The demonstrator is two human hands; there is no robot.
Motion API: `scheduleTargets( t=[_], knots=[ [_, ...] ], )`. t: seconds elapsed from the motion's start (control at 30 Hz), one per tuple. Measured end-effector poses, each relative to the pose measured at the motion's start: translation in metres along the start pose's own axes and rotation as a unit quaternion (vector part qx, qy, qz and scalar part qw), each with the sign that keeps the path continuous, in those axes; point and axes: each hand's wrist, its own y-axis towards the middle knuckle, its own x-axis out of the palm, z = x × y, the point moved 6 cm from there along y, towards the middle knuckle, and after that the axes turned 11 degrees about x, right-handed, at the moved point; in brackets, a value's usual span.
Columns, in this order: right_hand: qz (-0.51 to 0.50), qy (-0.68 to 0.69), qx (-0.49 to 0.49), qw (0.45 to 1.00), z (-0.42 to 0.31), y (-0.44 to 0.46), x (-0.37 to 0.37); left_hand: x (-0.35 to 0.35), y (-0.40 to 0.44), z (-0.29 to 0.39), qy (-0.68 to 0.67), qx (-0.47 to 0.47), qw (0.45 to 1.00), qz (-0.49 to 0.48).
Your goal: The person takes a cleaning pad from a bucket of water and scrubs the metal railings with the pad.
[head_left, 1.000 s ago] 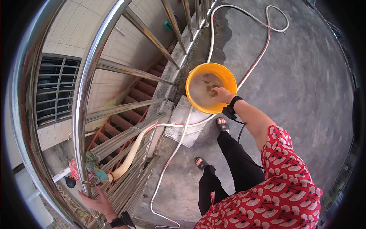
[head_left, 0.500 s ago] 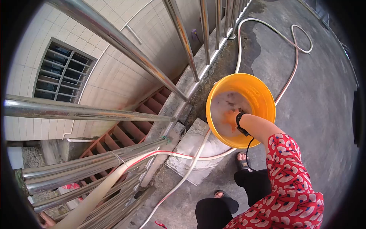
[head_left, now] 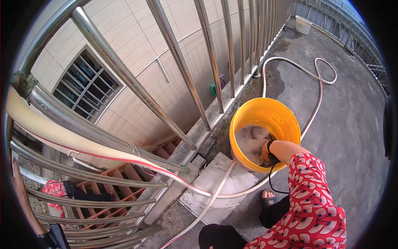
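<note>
The bucket (head_left: pixel 286 120) stands right of the railing (head_left: pixel 209 50), with murky water (head_left: pixel 251 139) inside. The right hand (head_left: pixel 266 152) reaches into it; its fingers are hidden, so whether they grip is unclear. The left hand (head_left: pixel 19 178), left near the railing, shows edge-on; I cannot tell its grip.

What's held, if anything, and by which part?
Cannot tell: the right hand is partly hidden in the yellow bucket; the left hand, at the view's edge, shows no clear grip.
</note>
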Motion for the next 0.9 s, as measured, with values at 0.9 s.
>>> scheduleTargets(
  t=[0.9],
  knots=[
    [0.224, 0.626, -0.342, 0.663, -0.043, -0.134, -0.007, -0.005, -0.013, 0.044, 0.175, 0.003, 0.981, 0.078]
  ],
)
